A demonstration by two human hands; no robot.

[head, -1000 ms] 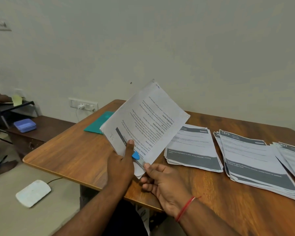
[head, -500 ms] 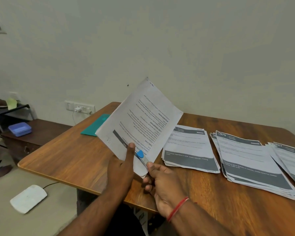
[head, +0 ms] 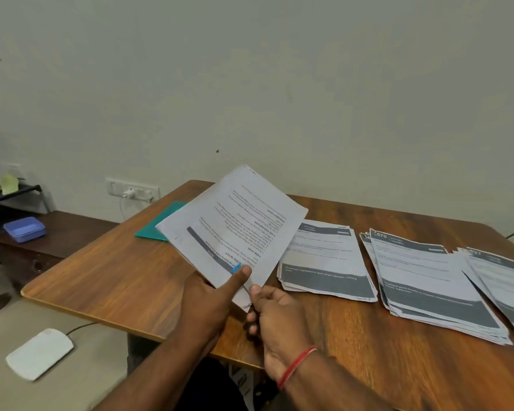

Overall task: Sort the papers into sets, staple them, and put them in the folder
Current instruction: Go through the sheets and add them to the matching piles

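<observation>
Left hand [head: 208, 304]: I have it grasping the set of papers [head: 238, 221] from below, with the thumb laid across the top sheet near the lower corner. The set is lifted off the tabletop [head: 110, 280] and tilted up toward the wall.
Right hand [head: 276, 318]: its fingers are curled just under that same corner, with the thumb against the paper's edge. I judge it is gripping the stapler [head: 236, 268], though most of the tool is hidden behind the two hands.
Stapler in view: only a blue tip shows on the top sheet, touching my left thumb, and a thin metal strip runs down toward the right hand.
Folder [head: 158, 226]: green and flat on the tabletop, beyond the raised set and partly hidden by it from this view. I cannot tell whether anything is inside.
Sorted stacks [head: 324, 262]: three piles lie on the tabletop to the right, apart from the folder, and the nearest is just beside the raised set.
Step in hand: I read this as stapling one sorted set at its corner, with the tool placed over the paper.
Next move: a firm squeeze from the right hand while the left keeps the sheets squared, so the staple catches every page. Then the tool comes away and the set goes over to the folder on the left.
</observation>
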